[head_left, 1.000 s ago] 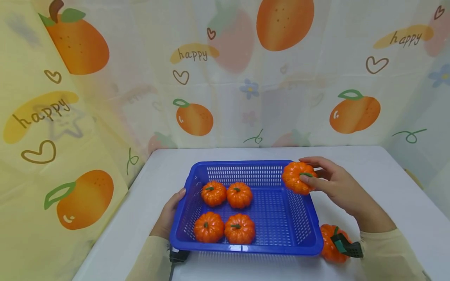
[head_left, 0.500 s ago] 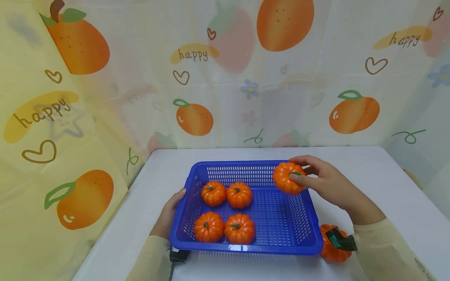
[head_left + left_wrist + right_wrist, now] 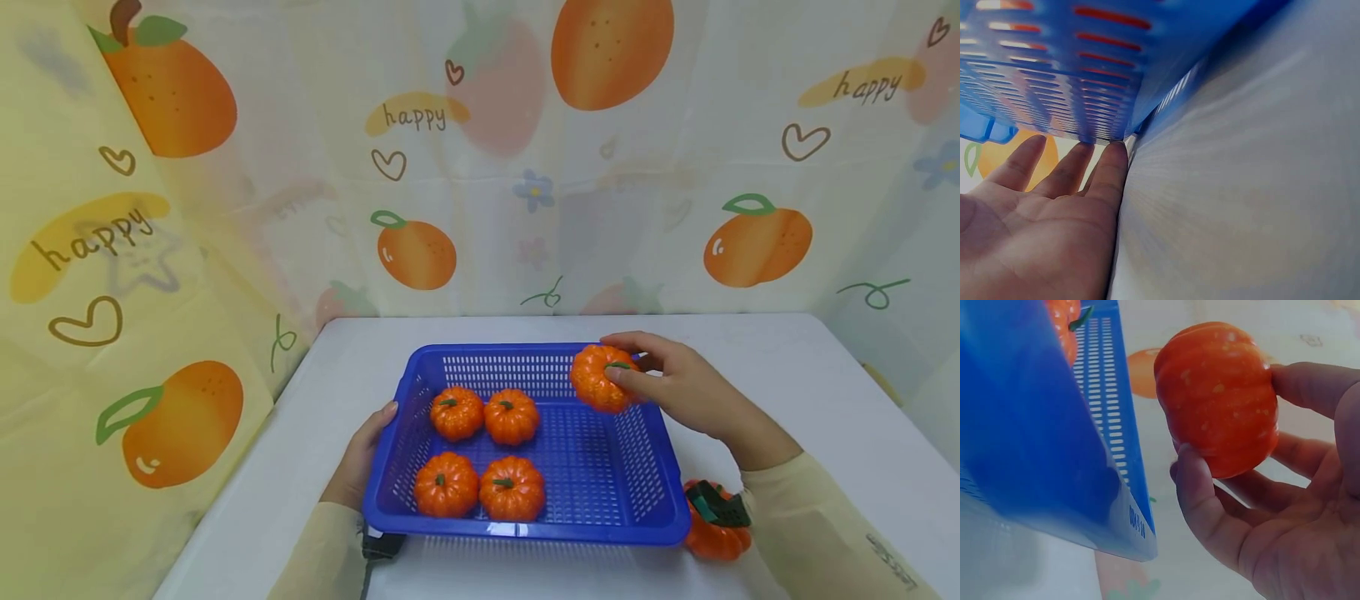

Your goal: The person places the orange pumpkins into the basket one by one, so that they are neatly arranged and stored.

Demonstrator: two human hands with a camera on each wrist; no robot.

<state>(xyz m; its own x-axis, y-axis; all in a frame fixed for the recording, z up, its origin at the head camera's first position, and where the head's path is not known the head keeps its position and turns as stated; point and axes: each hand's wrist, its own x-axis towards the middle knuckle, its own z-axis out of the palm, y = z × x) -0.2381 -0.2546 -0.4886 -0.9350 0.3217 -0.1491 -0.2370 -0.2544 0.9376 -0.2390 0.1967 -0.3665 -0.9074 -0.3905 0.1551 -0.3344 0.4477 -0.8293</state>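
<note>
My right hand grips a small orange toy pumpkin with a green stem, its thumb near the stem. This pumpkin is above the back right part of a blue plastic basket; the right wrist view shows fingers and thumb around its sides. Inside the basket, in its left half, sit a back left pumpkin, a back middle pumpkin, a front left pumpkin and a front middle pumpkin. My left hand touches the basket's outer left wall with fairly straight fingertips.
Another pumpkin sits on the white table just right of the basket, partly hidden by the black device on my right wrist. A printed cloth hangs behind the table and along its left side.
My right hand has carried the pumpkin leftward, from over the basket's right rim to farther inside. My left hand and the basket have stayed in place.
</note>
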